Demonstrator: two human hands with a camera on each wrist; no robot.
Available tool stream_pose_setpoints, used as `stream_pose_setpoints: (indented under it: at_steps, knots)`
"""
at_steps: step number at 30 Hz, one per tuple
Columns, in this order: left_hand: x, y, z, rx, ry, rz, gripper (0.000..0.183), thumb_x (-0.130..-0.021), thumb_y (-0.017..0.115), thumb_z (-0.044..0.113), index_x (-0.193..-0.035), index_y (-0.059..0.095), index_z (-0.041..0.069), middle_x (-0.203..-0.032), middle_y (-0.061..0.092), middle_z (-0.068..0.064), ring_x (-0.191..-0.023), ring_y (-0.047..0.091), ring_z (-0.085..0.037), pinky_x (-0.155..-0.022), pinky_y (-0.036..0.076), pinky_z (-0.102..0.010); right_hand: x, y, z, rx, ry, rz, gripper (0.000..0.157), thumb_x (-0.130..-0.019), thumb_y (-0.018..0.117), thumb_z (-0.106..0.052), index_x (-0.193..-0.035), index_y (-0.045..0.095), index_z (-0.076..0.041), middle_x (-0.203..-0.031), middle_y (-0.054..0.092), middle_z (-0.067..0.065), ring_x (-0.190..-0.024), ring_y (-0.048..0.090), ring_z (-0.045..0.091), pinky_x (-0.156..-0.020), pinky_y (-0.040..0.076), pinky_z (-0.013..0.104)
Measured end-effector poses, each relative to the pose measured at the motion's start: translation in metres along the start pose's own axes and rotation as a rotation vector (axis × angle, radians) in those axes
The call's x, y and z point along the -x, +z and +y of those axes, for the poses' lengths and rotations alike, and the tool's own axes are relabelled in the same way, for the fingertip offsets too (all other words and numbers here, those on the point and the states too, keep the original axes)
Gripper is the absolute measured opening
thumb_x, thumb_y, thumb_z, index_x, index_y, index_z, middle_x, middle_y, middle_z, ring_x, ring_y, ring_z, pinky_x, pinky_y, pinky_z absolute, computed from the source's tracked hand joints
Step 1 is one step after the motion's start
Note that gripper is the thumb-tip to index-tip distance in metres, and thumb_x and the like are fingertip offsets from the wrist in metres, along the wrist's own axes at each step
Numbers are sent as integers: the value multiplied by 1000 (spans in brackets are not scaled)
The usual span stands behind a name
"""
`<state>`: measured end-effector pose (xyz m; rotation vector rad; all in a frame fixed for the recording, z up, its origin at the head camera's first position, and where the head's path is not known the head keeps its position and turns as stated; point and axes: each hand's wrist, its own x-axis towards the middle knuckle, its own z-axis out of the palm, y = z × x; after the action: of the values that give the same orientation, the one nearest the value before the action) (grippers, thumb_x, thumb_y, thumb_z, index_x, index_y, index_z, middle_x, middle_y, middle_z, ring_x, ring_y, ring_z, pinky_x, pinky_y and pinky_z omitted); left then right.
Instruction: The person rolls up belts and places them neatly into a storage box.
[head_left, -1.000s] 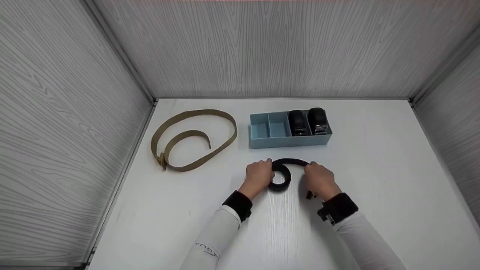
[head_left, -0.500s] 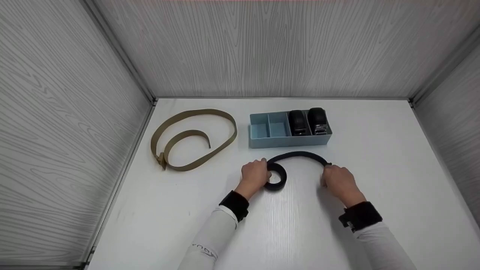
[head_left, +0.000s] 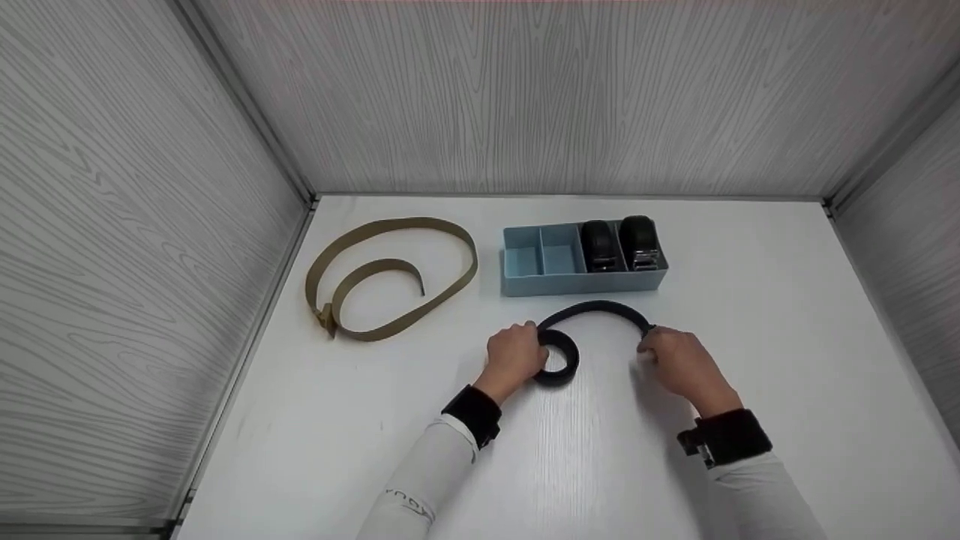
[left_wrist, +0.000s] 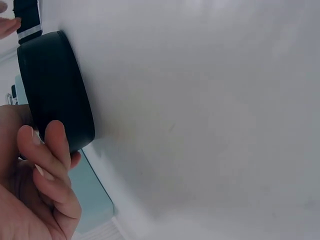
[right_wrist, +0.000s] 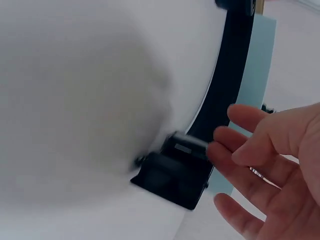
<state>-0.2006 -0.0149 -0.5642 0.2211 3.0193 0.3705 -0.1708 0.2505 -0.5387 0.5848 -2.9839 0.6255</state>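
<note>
A black belt stands on its edge on the white table, one part rolled into a coil and the other arching away to the right. My left hand grips the coil from its left side, fingers bent against the outer layer. At the belt's free end is a black buckle, seen close in the right wrist view. My right hand is beside that end, fingertips right at the strap and buckle edge; its fingers are loosely bent, with the thumb off the strap.
Behind the hands stands a light blue divided box. Two rolled black belts, one of them at the right end, fill two of its compartments. An unrolled tan belt lies at the left. Grey wood-grain walls enclose the table.
My right hand has moved to the right with the belt's end, drawing the strap into a wider arch, and its fingers have since loosened. The left hand stays at the coil, nearly still.
</note>
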Motion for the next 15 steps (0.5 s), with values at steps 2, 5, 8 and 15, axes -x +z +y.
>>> stream_pose_setpoints:
  at_steps: [2, 5, 8, 15]
  knots:
    - [1, 2, 3, 6, -9, 11, 22, -85, 67, 29, -90, 65, 7, -81, 69, -10, -75, 68, -29, -59, 52, -42, -4, 7, -14, -7, 10, 46, 21, -79, 61, 14, -92, 73, 4, -95, 69, 17, -88, 67, 36, -77, 53, 48]
    - [3, 4, 8, 10, -28, 22, 23, -85, 67, 31, -87, 66, 8, -81, 69, -10, -75, 68, -28, -59, 52, -41, -13, 21, -38, -67, 50, 58, 17, -83, 64, 5, -98, 71, 6, -89, 68, 15, -80, 66, 30, -72, 53, 45]
    - [2, 5, 11, 10, -40, 34, 22, -82, 67, 31, -82, 67, 9, -79, 69, -8, -74, 68, -27, -58, 51, -40, -22, 38, -58, -166, 126, 4, 20, -90, 65, -8, -102, 68, 8, -80, 65, 11, -70, 62, 23, -65, 51, 40]
    - [3, 6, 11, -14, 14, 32, 18, -79, 68, 29, -74, 67, 12, -72, 67, -5, -68, 66, -25, -54, 49, -38, -33, 64, -75, -216, 247, -43, 14, -90, 64, -7, -80, 60, 1, -67, 56, 8, -62, 54, 21, -56, 45, 36]
